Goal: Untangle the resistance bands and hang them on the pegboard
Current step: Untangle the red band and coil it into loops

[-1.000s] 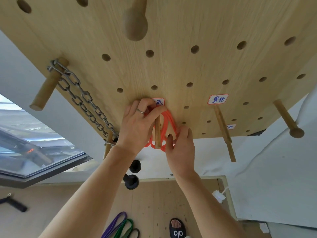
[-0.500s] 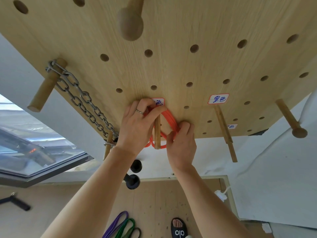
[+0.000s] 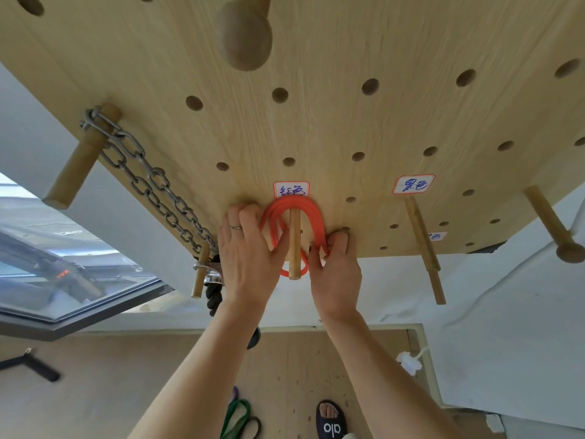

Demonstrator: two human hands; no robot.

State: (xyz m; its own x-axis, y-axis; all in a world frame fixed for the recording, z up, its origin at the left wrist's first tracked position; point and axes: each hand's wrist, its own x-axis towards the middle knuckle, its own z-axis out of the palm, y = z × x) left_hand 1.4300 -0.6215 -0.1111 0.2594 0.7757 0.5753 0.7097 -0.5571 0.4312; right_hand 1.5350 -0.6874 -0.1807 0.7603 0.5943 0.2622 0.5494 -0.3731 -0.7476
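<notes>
An orange-red resistance band (image 3: 311, 213) loops in several strands over a wooden peg (image 3: 294, 245) on the pale wooden pegboard (image 3: 348, 122), just under a handwritten label (image 3: 291, 189). My left hand (image 3: 250, 251) presses the band's left strands, a ring on one finger. My right hand (image 3: 335, 267) pinches the right strands against the board. Green and purple bands (image 3: 237, 416) lie on the floor below.
A steel chain (image 3: 148, 182) hangs from a thick peg (image 3: 79, 163) at left. More pegs (image 3: 424, 245) stick out to the right, one under a second label (image 3: 413, 184). A large knob peg (image 3: 247, 36) is above. A sandalled foot (image 3: 330, 419) stands on the floor.
My left hand slid down off the label, uncovering it and the band's top arc. The right hand shifted up and closed on the right strands. The camera came closer.
</notes>
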